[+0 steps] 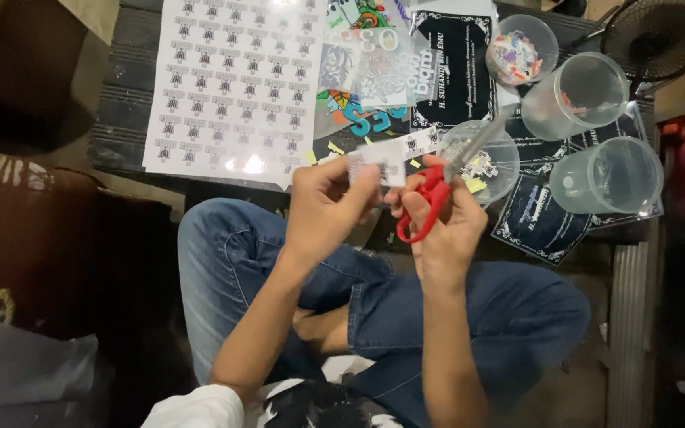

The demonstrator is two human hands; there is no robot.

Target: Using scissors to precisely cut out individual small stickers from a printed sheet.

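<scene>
My left hand [328,204] pinches a small white sticker strip [382,164] in front of me. My right hand [444,230] grips red-handled scissors [428,204], whose metal blades [477,144] point up and to the right, beside the strip. Both hands hover above my crossed legs in blue jeans [469,313], at the near edge of a low dark table [120,103]. A large white sheet of small printed stickers [235,79] lies on the table to the left of my hands.
Clear plastic cups stand at the right: one with colourful cutouts [522,49], two others [580,93] [606,176], and one with cut pieces [487,165] behind the scissors. Black printed cards [453,67] and colourful stickers [362,55] cover the table. A fan [663,36] sits top right.
</scene>
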